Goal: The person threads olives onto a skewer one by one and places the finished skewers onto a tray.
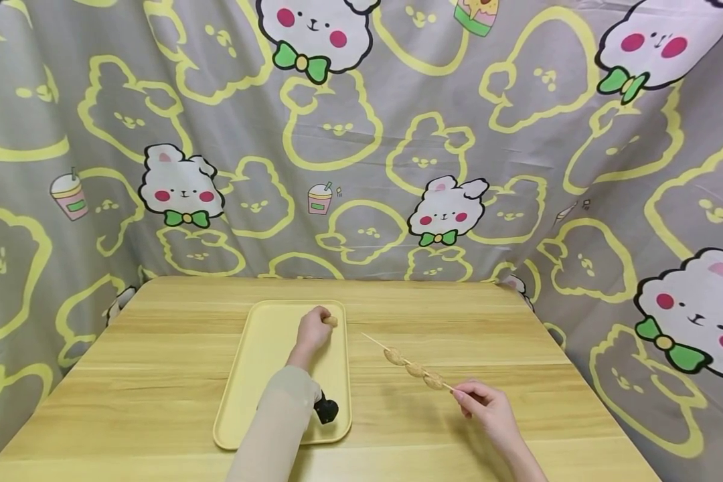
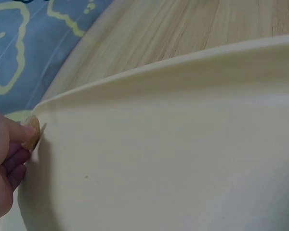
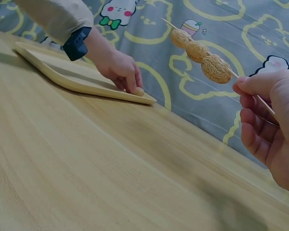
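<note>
A thin wooden skewer (image 1: 373, 341) is pinched near its lower end by my right hand (image 1: 488, 408), held over the table to the right of the tray. Threaded along it are three tan, wrinkled oval pieces (image 3: 216, 68), whose exact kind I cannot tell. The skewer's pointed tip is bare and aims up and to the left. At the far right corner of the yellow tray (image 1: 265, 375), my left hand (image 1: 313, 329) pinches a similar tan piece (image 2: 31, 132) between thumb and fingers. That piece is partly covered by the fingers.
The tray lies on a wood-grain table (image 1: 434, 314), left of the middle. A grey curtain (image 1: 349, 227) with cartoon rabbits hangs behind and around the table. A small black device (image 1: 325, 410) sits on the left wrist above the tray. A tiny dark speck (image 2: 86, 177) marks the tray's floor.
</note>
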Demonstrator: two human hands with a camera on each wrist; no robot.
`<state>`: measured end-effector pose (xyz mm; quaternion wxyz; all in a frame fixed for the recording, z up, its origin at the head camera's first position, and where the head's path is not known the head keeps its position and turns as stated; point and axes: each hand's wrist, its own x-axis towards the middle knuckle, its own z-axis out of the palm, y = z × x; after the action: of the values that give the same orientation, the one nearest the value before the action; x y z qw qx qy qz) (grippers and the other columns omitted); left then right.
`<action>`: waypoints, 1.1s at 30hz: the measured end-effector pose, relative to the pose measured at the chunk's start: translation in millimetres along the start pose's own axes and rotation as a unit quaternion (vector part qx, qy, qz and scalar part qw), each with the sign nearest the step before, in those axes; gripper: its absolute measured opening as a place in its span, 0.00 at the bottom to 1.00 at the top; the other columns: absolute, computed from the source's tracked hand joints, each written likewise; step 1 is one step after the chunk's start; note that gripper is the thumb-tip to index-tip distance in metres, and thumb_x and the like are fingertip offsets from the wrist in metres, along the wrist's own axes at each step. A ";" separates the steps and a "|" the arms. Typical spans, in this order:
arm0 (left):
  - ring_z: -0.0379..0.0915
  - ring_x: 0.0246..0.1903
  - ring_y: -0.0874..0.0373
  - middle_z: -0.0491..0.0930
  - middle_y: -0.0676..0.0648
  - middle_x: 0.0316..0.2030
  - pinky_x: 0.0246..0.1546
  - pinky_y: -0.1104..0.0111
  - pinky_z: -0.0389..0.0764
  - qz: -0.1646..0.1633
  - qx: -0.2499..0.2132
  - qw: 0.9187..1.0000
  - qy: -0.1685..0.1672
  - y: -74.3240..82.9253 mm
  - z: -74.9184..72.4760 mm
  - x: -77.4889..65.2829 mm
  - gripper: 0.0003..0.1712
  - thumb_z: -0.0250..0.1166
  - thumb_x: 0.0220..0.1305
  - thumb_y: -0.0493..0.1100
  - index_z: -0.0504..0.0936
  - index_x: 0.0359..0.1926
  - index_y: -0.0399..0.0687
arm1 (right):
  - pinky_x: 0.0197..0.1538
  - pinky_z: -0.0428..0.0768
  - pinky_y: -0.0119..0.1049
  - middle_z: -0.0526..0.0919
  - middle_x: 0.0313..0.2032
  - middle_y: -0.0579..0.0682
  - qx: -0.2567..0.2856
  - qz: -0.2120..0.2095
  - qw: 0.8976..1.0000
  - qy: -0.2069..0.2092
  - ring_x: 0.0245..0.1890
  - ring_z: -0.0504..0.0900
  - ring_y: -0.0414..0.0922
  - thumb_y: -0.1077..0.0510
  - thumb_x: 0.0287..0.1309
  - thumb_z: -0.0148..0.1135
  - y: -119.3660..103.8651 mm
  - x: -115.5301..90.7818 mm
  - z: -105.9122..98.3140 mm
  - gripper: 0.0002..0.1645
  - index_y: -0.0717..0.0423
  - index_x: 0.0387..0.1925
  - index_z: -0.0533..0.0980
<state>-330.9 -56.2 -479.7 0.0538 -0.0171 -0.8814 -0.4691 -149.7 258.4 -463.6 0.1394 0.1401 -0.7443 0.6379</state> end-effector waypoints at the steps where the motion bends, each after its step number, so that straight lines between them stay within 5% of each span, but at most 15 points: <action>1: 0.74 0.43 0.44 0.78 0.38 0.41 0.45 0.56 0.76 0.004 0.005 1.000 0.003 -0.6 -0.4 -0.4 0.11 0.59 0.56 0.30 0.76 0.42 0.34 | 0.19 0.72 0.30 0.74 0.21 0.44 0.002 0.000 1.000 -0.001 0.19 0.71 0.35 0.74 0.53 0.58 0.2 -0.1 0.3 0.02 0.70 0.28 0.77; 7: 0.71 0.33 0.51 0.75 0.44 0.31 0.35 0.60 0.75 0.003 0.029 1.000 0.008 -3.9 -5.4 -3.6 0.10 0.64 0.59 0.40 0.75 0.35 0.37 | 0.19 0.72 0.29 0.74 0.20 0.44 0.004 0.001 1.000 -0.001 0.19 0.71 0.35 0.74 0.53 0.58 -0.4 -0.2 1.3 0.03 0.70 0.28 0.77; 14: 0.73 0.34 0.52 0.77 0.45 0.33 0.37 0.60 0.77 0.008 0.038 0.999 0.002 -2.9 -14.3 -4.6 0.14 0.66 0.58 0.44 0.76 0.39 0.37 | 0.19 0.72 0.30 0.74 0.20 0.46 -0.001 0.004 1.000 0.006 0.19 0.72 0.35 0.74 0.53 0.58 -2.8 1.9 2.3 0.04 0.68 0.27 0.78; 23: 0.75 0.38 0.51 0.79 0.44 0.35 0.41 0.61 0.78 0.037 -0.010 0.999 -0.015 6.6 -21.4 -4.2 0.16 0.65 0.59 0.43 0.80 0.42 0.34 | 0.20 0.73 0.29 0.74 0.20 0.43 -0.011 0.021 1.000 -0.005 0.19 0.72 0.35 0.72 0.54 0.58 -2.3 5.3 3.1 0.03 0.67 0.28 0.78; 33: 0.72 0.38 0.53 0.74 0.43 0.39 0.37 0.66 0.78 0.061 -0.048 0.996 -0.048 16.5 -29.8 -19.8 0.13 0.65 0.55 0.31 0.80 0.44 0.35 | 0.20 0.73 0.30 0.73 0.20 0.43 -0.017 0.036 0.999 -0.007 0.19 0.71 0.35 0.71 0.54 0.59 -2.5 2.6 6.6 0.04 0.73 0.29 0.76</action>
<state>-307.5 -71.2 -451.7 0.0385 -0.0957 -0.8569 -0.5050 -151.3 251.4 -461.3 0.1128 0.1153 -0.7604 0.6291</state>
